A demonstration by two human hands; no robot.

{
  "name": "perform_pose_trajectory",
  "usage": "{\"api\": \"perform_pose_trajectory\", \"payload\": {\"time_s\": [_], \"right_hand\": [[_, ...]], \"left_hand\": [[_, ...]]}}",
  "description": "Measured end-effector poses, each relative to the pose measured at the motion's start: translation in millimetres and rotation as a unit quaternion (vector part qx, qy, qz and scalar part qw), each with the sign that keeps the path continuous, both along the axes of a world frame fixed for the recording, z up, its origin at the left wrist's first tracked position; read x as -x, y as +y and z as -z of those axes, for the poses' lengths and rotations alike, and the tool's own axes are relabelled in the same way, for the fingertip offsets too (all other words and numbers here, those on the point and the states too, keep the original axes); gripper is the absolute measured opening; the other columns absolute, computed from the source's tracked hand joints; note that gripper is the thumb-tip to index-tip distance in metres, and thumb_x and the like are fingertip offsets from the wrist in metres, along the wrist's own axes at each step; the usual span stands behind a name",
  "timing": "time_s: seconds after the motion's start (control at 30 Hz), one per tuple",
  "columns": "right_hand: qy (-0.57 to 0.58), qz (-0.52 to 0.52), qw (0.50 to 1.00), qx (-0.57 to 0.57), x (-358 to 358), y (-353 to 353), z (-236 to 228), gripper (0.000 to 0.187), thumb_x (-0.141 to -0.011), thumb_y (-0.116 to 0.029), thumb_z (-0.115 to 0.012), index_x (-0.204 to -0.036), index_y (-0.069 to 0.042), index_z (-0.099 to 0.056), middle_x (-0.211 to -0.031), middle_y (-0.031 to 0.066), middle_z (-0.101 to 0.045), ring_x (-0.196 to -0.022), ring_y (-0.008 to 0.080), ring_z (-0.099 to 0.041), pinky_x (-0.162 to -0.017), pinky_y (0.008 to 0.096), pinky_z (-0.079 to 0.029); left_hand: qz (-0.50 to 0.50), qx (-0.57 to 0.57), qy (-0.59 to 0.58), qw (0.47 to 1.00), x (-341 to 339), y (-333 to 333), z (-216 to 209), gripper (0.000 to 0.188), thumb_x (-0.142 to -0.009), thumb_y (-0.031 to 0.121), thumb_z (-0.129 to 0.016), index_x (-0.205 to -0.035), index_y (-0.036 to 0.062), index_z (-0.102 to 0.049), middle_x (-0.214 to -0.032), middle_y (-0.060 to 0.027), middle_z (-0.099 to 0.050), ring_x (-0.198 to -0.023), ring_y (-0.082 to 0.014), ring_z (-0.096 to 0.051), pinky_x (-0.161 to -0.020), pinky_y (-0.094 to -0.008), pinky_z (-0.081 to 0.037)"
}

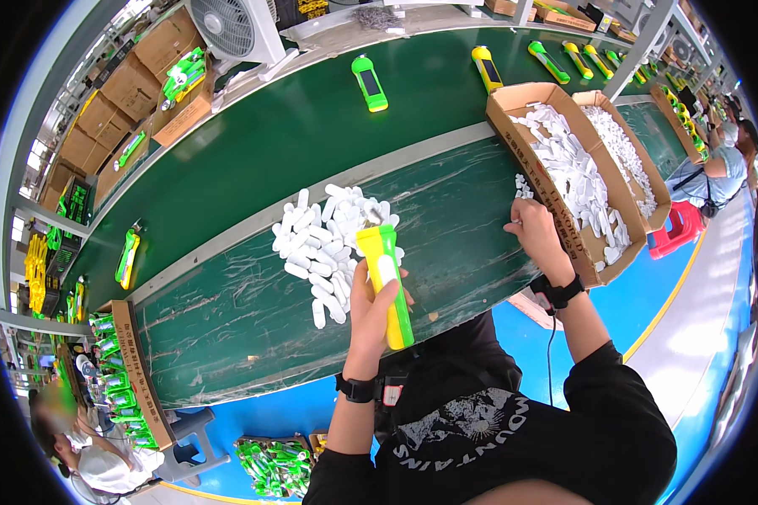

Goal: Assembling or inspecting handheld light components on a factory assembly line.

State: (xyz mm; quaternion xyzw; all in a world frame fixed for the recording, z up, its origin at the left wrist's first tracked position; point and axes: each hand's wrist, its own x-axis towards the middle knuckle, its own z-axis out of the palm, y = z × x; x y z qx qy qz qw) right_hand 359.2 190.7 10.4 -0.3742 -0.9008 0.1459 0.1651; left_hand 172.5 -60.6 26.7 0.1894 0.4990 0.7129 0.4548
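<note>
My left hand (370, 316) is wrapped round a yellow and green flashlight-shaped body (398, 324), tilted with its upper end away from me. A small white piece shows on its face near my thumb. Just beyond and left of it lies a pile of white oblong plastic pieces (314, 261) on the dark green work surface (455, 227). My right hand (533, 231) is at the right, its fingers curled together next to a few small white parts (523, 187). Whatever sits between those fingertips, if anything, is hidden.
Two cardboard boxes of white pieces (568, 168) stand at the right. Behind runs a green belt (295, 118) carrying green and yellow bodies (369, 84). A cardboard box of green bodies (139, 370) is at the left. Co-workers sit at both ends.
</note>
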Motion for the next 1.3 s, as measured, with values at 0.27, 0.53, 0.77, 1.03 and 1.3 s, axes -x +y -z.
{"api": "perform_pose_trajectory", "payload": {"time_s": [0.27,0.53,0.77,1.03,1.3], "right_hand": [[0.122,0.007,0.982,0.144,15,-3,-32,0.022,-0.070,0.009,-0.066,-0.090,0.004,-0.060,-0.075,0.0142,-0.064,-0.071,0.0219,-0.066,-0.061,0.0301,-0.052],[0.334,-0.156,0.762,0.532,78,-87,-68,0.007,-0.077,0.009,-0.062,-0.084,0.007,-0.060,-0.101,0.0137,-0.055,-0.080,0.0219,-0.066,-0.070,0.0280,-0.057],[0.324,-0.210,0.846,0.368,104,-109,-53,0.011,-0.071,0.002,-0.071,-0.079,0.003,-0.063,-0.113,0.0135,-0.048,-0.089,0.0226,-0.062,-0.071,0.0308,-0.057],[0.314,-0.174,0.872,0.333,104,-120,-61,0.014,-0.071,0.003,-0.070,-0.082,0.003,-0.063,-0.114,0.0138,-0.049,-0.087,0.0236,-0.063,-0.058,0.0285,-0.057],[0.342,-0.129,0.744,0.559,103,-122,-56,0.047,-0.076,0.005,-0.067,-0.118,0.005,-0.045,-0.107,0.0128,-0.058,-0.093,0.0175,-0.061,-0.081,0.0283,-0.051]], "left_hand": [[-0.059,-0.009,-0.062,0.996,-6,6,-3,0.038,-0.088,0.003,-0.047,-0.123,0.0025,-0.031,-0.106,-0.0130,-0.052,-0.094,-0.0279,-0.061,-0.076,-0.0394,-0.055],[-0.090,0.020,0.120,0.988,-10,16,1,0.046,-0.082,-0.003,-0.055,-0.124,0.0010,-0.034,-0.108,-0.0133,-0.055,-0.081,-0.0205,-0.063,-0.069,-0.0309,-0.053],[-0.073,0.027,0.265,0.961,-9,17,-14,0.051,-0.083,0.006,-0.058,-0.128,-0.0018,-0.035,-0.111,-0.0135,-0.053,-0.101,-0.0204,-0.055,-0.085,-0.0319,-0.045],[-0.093,0.031,0.268,0.958,-10,15,-6,0.044,-0.091,0.015,-0.047,-0.128,-0.0050,-0.035,-0.109,-0.0167,-0.054,-0.098,-0.0236,-0.056,-0.083,-0.0328,-0.044],[-0.083,0.039,0.217,0.972,-12,13,-7,0.035,-0.092,0.015,-0.044,-0.121,-0.0046,-0.039,-0.095,-0.0152,-0.058,-0.077,-0.0184,-0.061,-0.064,-0.0305,-0.048]]}}
